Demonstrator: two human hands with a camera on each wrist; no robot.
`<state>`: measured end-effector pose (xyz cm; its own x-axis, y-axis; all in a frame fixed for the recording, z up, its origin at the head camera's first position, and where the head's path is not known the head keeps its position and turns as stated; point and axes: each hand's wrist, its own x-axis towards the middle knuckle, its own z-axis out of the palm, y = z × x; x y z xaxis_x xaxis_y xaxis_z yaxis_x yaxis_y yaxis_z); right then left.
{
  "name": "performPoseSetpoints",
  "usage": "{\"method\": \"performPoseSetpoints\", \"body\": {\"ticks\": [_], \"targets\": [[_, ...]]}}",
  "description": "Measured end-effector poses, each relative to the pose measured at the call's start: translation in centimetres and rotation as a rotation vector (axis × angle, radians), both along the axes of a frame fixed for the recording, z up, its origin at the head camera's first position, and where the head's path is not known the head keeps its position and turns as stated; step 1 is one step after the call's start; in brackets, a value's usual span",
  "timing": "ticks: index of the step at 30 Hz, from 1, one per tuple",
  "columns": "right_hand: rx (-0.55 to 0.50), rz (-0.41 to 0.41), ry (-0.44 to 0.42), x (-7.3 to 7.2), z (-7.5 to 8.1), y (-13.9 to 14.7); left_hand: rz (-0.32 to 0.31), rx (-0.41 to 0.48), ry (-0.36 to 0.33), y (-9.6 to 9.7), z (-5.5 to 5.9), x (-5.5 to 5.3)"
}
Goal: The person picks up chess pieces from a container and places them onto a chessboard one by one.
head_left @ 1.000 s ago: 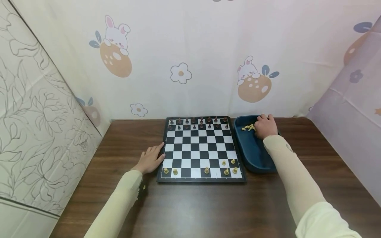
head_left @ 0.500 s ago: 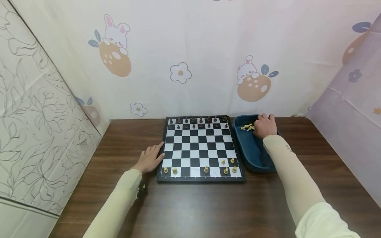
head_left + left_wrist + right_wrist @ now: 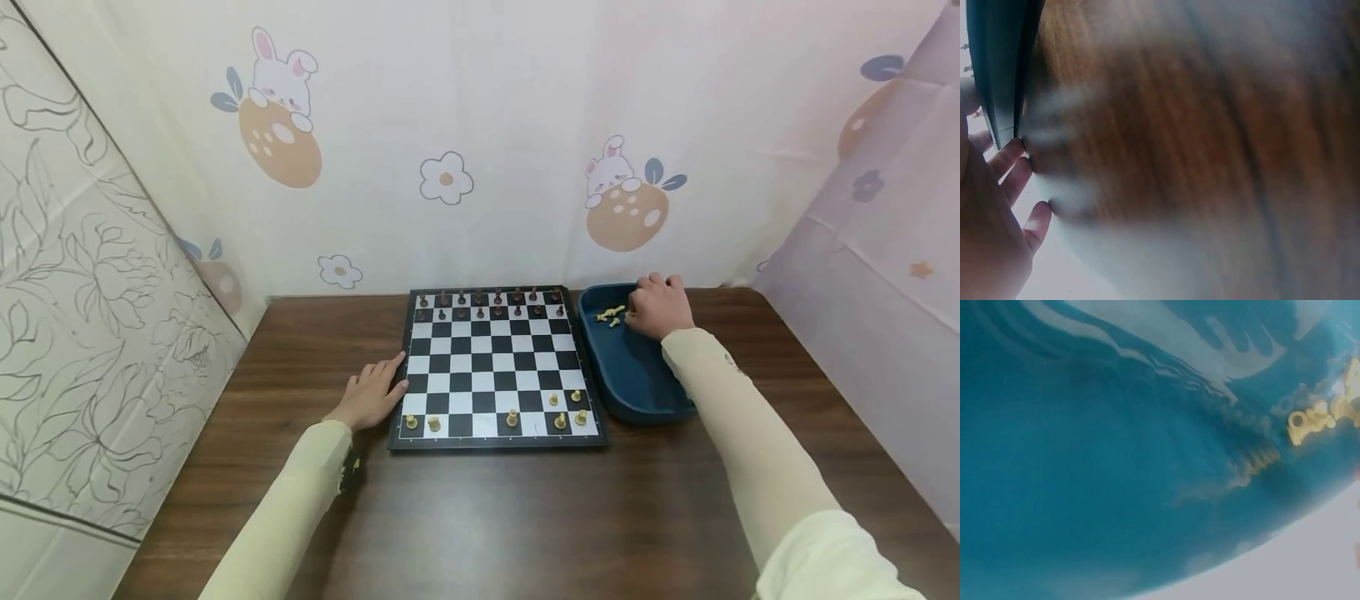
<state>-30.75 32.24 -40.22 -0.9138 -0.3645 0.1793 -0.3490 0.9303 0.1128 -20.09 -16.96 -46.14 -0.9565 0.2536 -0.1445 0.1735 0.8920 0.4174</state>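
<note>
- Loose yellow pieces lie in the far end of the blue tray, right of centre in the head view; they overlap, so their number cannot be told.
- The right hand reaches into that end, just beside them, fingers bent downward; its fingertips are hidden, so whether it grips a piece cannot be told.
- That hand and the right sleeve cover part of the tray's right side.
- Just left of the tray, mid-frame, lies one chessboard.
- Seven yellow chessmen stand on its near part: five in the nearest row, two in the next, toward the right.
- Sixteen dark chessmen fill the two far rows, eight in each.
- The left hand lies with fingers extended, tips touching the board's left edge, grasping nothing.
- Beneath everything is the brown worktop.
- Behind hangs a curtain with two printed rabbits; a flower-patterned panel fills the left.
</note>
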Motion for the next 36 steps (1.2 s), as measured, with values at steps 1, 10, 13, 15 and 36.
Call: {"method": "performPoseSetpoints", "body": {"ticks": [1,10,13,15,36], "targets": [[-0.005,0.014,-0.003,0.0,0.2,-0.1,0.001,0.002,-0.001,0.0,0.0,0.0],[-0.016,0.091,-0.039,0.2,1.5,-1.3,0.003,0.000,-0.012,-0.4,-0.2,0.1],[-0.028,0.123,-0.036,0.5,2.0,-1.8,0.000,-0.005,-0.009,-0.5,-0.1,0.2],[-0.033,0.146,-0.033,0.7,2.5,-2.3,-0.002,-0.005,-0.006,-0.6,-0.1,0.2],[-0.005,0.323,-0.015,4.2,5.9,-9.6,-0.001,-0.003,-0.011,-0.1,0.2,0.0]]}}
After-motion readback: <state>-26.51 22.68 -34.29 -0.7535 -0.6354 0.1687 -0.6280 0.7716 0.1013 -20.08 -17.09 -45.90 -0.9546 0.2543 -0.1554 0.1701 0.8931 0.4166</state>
